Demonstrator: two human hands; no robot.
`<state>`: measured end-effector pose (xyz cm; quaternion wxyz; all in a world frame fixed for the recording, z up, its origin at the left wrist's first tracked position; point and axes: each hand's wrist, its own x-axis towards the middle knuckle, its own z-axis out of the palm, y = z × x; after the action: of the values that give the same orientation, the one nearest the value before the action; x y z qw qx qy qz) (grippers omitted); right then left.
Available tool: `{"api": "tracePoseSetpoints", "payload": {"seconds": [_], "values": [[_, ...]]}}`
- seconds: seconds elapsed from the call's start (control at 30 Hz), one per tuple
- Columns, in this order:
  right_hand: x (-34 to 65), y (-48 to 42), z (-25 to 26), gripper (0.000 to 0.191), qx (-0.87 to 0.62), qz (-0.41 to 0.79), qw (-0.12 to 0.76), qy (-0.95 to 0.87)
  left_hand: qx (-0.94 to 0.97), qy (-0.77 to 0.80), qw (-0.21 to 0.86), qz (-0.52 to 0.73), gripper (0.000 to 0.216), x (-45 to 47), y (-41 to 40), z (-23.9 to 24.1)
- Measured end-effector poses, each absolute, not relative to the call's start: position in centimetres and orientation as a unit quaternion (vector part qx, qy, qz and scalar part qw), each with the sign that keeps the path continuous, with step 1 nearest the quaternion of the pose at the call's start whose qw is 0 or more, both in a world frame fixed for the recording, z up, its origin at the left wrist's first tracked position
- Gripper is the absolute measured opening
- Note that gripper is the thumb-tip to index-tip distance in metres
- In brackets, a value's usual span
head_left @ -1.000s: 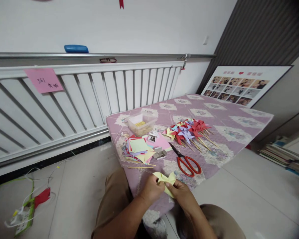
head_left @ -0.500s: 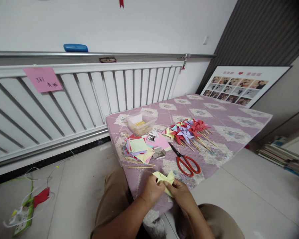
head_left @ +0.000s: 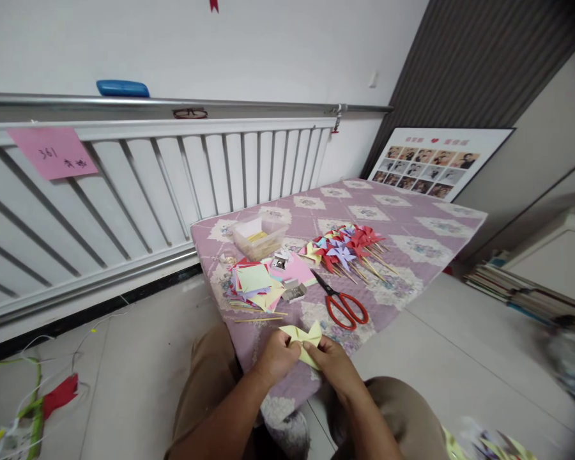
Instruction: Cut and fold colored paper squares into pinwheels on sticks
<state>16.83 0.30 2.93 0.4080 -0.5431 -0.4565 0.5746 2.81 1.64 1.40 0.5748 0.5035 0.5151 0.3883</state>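
At lower centre I see the yellow folded paper (head_left: 305,335); I judge it light, pliable and easily creased, best pinched near its middle. Left hand (head_left: 275,356) and right hand (head_left: 334,362) grip it from opposite sides, fingers curled, thumbs close together, both angled inward.

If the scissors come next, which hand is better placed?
Probably the right hand: the scissors lie just beyond it, red handles nearest. The left hand is farther off. Both hold the yellow paper now.
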Motion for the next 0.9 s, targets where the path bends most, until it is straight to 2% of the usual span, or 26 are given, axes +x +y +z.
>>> {"api": "tracePoseSetpoints", "payload": {"seconds": [0.33, 0.9], "values": [[16.53, 0.03, 3.76, 0.025, -0.544, 0.579, 0.415, -0.443, 0.495, 0.503, 0.611, 0.36, 0.02, 2.38, 2.02, 1.22], [17.07, 0.04, 3.35, 0.037, -0.549, 0.593, 0.413, -0.421, 0.493, 0.489, 0.617, 0.371, 0.014, 2.28, 1.94, 1.09]]}}
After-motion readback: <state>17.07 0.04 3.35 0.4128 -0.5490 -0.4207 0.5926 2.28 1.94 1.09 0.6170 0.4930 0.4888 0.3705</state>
